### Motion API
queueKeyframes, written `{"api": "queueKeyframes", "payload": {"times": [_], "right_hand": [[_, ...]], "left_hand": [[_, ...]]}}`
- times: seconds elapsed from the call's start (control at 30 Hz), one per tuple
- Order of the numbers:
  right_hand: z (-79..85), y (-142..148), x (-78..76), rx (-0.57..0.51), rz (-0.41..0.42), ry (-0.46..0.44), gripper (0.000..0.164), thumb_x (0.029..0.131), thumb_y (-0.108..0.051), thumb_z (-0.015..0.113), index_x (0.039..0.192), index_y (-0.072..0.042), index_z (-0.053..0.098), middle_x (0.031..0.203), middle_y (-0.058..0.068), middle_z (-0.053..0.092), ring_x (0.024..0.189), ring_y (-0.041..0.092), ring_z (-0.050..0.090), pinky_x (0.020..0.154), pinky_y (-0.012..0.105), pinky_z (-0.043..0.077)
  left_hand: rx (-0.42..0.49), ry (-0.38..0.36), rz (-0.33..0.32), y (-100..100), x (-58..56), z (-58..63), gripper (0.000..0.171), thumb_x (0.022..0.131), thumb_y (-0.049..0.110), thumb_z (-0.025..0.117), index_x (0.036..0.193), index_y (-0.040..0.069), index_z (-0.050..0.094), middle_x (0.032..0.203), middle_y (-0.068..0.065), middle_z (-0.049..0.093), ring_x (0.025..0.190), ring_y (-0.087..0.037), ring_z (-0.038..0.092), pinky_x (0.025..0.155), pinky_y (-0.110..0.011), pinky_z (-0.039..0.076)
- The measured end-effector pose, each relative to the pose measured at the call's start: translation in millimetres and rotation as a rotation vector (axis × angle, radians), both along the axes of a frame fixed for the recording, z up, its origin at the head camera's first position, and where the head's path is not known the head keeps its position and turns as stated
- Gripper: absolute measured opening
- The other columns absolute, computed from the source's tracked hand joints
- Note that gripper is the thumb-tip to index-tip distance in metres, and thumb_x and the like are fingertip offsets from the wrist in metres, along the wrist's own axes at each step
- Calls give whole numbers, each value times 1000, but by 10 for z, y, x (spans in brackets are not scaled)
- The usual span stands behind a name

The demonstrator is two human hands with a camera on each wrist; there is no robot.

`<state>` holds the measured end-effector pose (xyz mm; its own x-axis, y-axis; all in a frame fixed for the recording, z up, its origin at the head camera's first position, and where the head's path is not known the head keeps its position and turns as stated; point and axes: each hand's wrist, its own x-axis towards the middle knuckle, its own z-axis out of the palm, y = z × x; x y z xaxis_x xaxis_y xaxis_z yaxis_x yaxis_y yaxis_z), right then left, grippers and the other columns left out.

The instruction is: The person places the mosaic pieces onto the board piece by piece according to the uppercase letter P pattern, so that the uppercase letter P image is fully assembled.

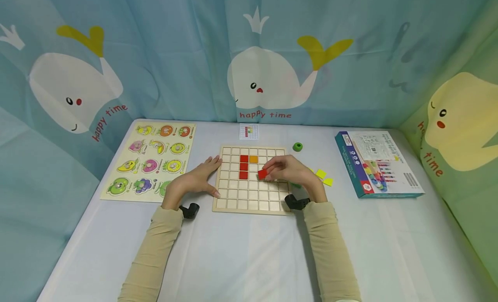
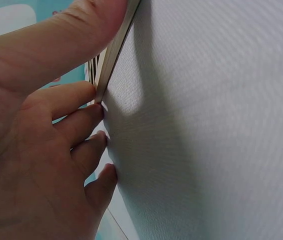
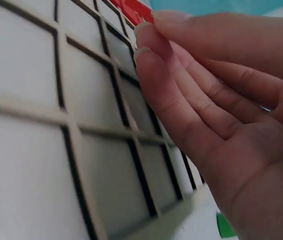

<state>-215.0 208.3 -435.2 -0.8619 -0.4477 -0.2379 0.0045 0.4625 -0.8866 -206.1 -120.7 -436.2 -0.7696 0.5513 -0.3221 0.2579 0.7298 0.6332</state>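
Note:
A wooden grid board (image 1: 232,203) lies on the white table. On it, three red square tiles (image 1: 243,167) form a column, with an orange tile (image 1: 253,159) right of the top one. My right hand (image 1: 289,168) pinches another red tile (image 1: 262,174) between thumb and fingertips, over the board's middle. In the right wrist view only part of that red tile (image 3: 131,9) shows beyond the fingertips. At the board's left edge rests my left hand (image 1: 197,177), fingers spread and thumb low along the side. The left wrist view shows the fingertips of this hand (image 2: 46,135) against the board's edge.
Behind the board is a small printed card (image 1: 249,131) with a coloured grid. Yellow tiles (image 1: 320,174) and a green bead (image 1: 297,146) lie to the right, near a flat box (image 1: 379,163). A fruit puzzle board (image 1: 149,165) is on the left; printed curtains (image 1: 175,55) enclose the table.

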Motion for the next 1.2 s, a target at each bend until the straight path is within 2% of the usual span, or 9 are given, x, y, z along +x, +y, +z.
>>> {"api": "queueKeyframes", "payload": {"times": [0.2, 0.47, 0.83, 0.97, 1.2], "right_hand": [[-10, -158, 10, 13, 51, 26, 26, 89, -6, 78, 113, 1, 73, 102, 12, 76, 84, 11, 71, 83, 24, 56], [-1, -332, 40, 28, 111, 29, 23, 89, -8, 78, 110, 1, 73, 95, 10, 77, 83, 13, 70, 82, 27, 56], [27, -476, 104, 123, 114, 81, 20, 88, -13, 82, 106, -7, 75, 100, 4, 74, 90, 15, 69, 86, 31, 58], [34, -531, 123, 170, 122, 122, 21, 87, -16, 83, 104, -8, 75, 94, 2, 74, 87, 14, 68, 84, 31, 57], [32, -616, 122, 234, 124, 142, 20, 86, -17, 84, 101, -8, 74, 88, 2, 71, 82, 14, 63, 78, 28, 53]], "left_hand": [[-5, 2, 6, -6, 2, -10, 113, 79, 20, 90, 163, -2, 17, 173, -16, 3, 160, -36, -3, 130, -54, 4], [-4, -7, 15, -4, 2, -20, 115, 78, 21, 90, 163, -1, 17, 173, -16, 4, 160, -36, -3, 130, -55, 5], [-2, -17, 17, -3, -17, -29, 115, 79, 21, 90, 164, 0, 16, 173, -15, 3, 160, -36, -3, 130, -55, 5], [-6, -20, 17, -10, -20, -34, 115, 79, 21, 90, 164, 0, 15, 174, -15, 3, 160, -36, -4, 130, -55, 5], [-5, -18, 19, -18, -16, -31, 115, 79, 22, 90, 164, 0, 15, 173, -16, 3, 160, -37, -3, 130, -56, 6]]}}
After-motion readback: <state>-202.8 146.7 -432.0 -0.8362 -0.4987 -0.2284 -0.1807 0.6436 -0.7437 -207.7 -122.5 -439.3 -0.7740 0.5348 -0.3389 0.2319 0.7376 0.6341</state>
